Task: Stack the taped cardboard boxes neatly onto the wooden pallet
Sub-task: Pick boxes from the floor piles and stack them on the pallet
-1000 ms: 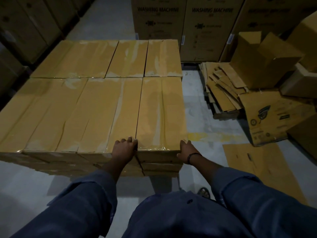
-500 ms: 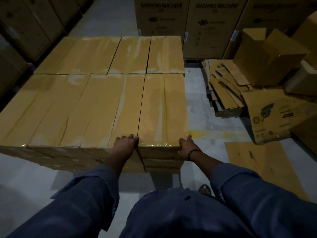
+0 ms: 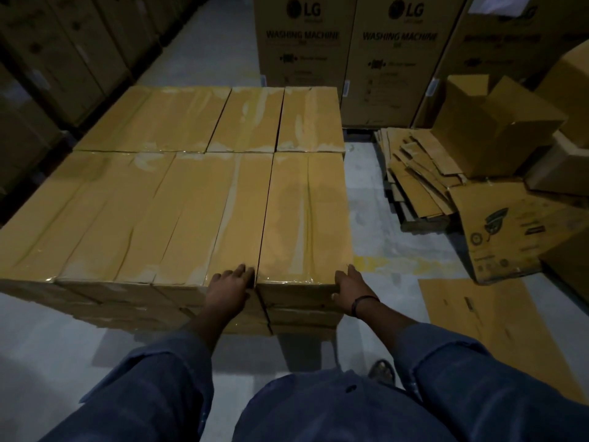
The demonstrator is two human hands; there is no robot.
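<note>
While the dim light is swallowing detail, the wall of cartons (image 3: 47, 59) on the left is showing only as dark shapes, and the print on the tall washing machine cartons (image 3: 306, 43) at the back is reading clearly on just two of them. Whatever is carrying the stack (image 3: 143, 218) is hiding beneath it, so the wooden pallet is not showing from here. The stack's left edge is running out of frame and its lower layers are sinking into shadow.

The left hand (image 3: 228, 291) is pressing on the near end of the top layer, right at the seam between two boxes, fingers fairly straight with tips lying over the top edge. The right hand (image 3: 349, 287), wearing a dark wristband (image 3: 363, 303), is bracing the near right corner of the corner box (image 3: 306, 218), thumb on the end face, fingers stretching up along the corner. Neither hand is curling round anything.

That box is sitting at the stack's front right, flush beside its neighbour: long, tan, with glossy tape running down its middle and across its near edge. A back row of taped boxes (image 3: 255, 119) is butting against its far end. Flattened cardboard (image 3: 420, 173) is lying in a loose pile on the floor to the right.
</note>
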